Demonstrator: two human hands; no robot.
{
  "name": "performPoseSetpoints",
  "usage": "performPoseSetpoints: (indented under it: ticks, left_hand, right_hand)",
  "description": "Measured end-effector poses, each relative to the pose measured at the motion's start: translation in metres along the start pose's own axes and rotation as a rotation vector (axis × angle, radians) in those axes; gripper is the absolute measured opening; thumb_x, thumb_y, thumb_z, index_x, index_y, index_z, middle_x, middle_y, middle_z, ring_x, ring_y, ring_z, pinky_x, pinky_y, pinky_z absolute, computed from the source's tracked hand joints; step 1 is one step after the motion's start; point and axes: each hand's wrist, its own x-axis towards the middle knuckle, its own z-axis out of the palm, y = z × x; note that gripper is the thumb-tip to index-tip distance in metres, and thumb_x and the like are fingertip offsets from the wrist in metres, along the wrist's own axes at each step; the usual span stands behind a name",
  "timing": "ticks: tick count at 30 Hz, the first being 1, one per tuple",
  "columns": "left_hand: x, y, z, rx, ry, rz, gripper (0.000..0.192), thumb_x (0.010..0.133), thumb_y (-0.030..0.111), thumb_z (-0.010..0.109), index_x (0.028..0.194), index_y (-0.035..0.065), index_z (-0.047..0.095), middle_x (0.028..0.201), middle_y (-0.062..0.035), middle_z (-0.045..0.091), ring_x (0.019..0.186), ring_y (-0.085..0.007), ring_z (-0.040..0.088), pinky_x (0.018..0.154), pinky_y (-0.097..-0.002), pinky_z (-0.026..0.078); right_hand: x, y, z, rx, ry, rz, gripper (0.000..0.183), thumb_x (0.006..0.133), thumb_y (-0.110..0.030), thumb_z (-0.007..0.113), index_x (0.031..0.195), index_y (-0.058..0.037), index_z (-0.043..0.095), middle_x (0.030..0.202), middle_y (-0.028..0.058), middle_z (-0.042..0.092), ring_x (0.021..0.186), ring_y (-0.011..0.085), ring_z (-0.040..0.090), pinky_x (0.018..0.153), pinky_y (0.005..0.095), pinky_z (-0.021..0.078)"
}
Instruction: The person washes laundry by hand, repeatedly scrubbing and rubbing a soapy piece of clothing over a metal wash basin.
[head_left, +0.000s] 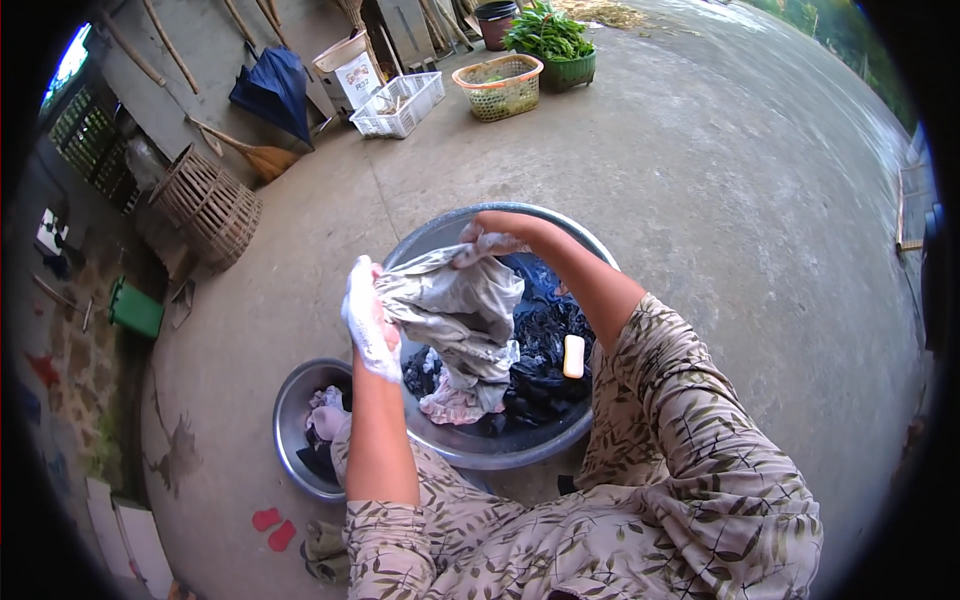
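A wet, pale grey garment (465, 300) hangs bunched between my two hands above a large metal basin (480, 457). My left hand (373, 319), thick with white suds, grips its left end. At its upper right, my right hand (484, 244) holds the cloth with soapy fingers. Dark wet clothes (551, 360) lie in the basin, and a cream bar of soap (574, 356) rests on them. A pinkish-white cloth (450, 401) shows below the garment's lower end.
A smaller metal basin (289, 457) with clothes stands at lower left, near red insoles (281, 535). Farther off are a wicker basket (208, 206), a green bin (136, 307), a navy umbrella (274, 90), a white crate (401, 112), an orange-rimmed basket (497, 94) and a green tub of leaves (568, 71).
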Motion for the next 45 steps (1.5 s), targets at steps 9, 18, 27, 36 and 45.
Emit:
performPoseSetpoints:
  ticks: [9,18,27,36,45]
  left_hand:
    - [0.000,-0.025,0.018,0.091,0.043,0.085,0.029,0.094,0.033,0.044,0.092,0.0061,0.054,0.090,-0.0089,0.056,0.083,-0.0233,0.057,0.077,-0.0386,0.049]
    - [0.000,-0.061,-0.015,-0.432,-0.407,-0.209,0.040,0.095,0.045,0.037,0.091,0.0114,0.057,0.084,-0.0050,0.057,0.081,-0.0193,0.055,0.076,-0.0355,0.046]
    - [0.027,-0.104,-0.127,-0.334,-0.425,-0.193,0.057,0.086,0.064,0.037,0.100,0.0114,0.054,0.095,-0.0037,0.058,0.093,-0.0184,0.054,0.086,-0.0326,0.042]
    - [-0.016,-0.069,0.027,-0.391,-0.446,-0.263,0.039,0.097,0.032,0.033,0.120,0.0059,0.049,0.114,-0.0104,0.056,0.101,-0.0227,0.056,0.088,-0.0369,0.048]
    - [-0.036,-0.068,0.050,-0.068,-0.014,-0.371,0.042,0.098,0.036,0.032,0.123,0.0063,0.049,0.111,-0.0079,0.056,0.100,-0.0198,0.056,0.087,-0.0356,0.048]
  right_hand:
    - [0.031,-0.015,0.038,1.268,0.503,-0.143,0.015,0.086,-0.019,0.063,0.092,-0.0066,0.055,0.081,0.0048,0.061,0.069,0.0128,0.058,0.062,0.0284,0.0501]
    - [0.012,-0.086,0.112,-0.422,0.800,-0.314,0.017,0.079,-0.028,0.060,0.081,-0.0125,0.068,0.063,0.0134,0.060,0.057,0.0328,0.060,0.052,0.0415,0.0473]
    - [0.014,-0.120,0.136,-0.231,0.808,-0.392,0.045,0.090,-0.041,0.049,0.068,-0.0047,0.063,0.062,0.0197,0.059,0.057,0.0361,0.060,0.052,0.0439,0.0470]
    - [0.028,-0.050,0.097,-0.349,0.999,-0.243,0.041,0.087,-0.038,0.054,0.065,-0.0037,0.062,0.062,0.0200,0.060,0.058,0.0341,0.061,0.052,0.0442,0.0471]
    - [0.048,-0.012,0.086,-0.286,1.175,-0.215,0.046,0.089,-0.041,0.050,0.063,-0.0035,0.059,0.058,0.0192,0.057,0.056,0.0358,0.058,0.051,0.0445,0.0454]
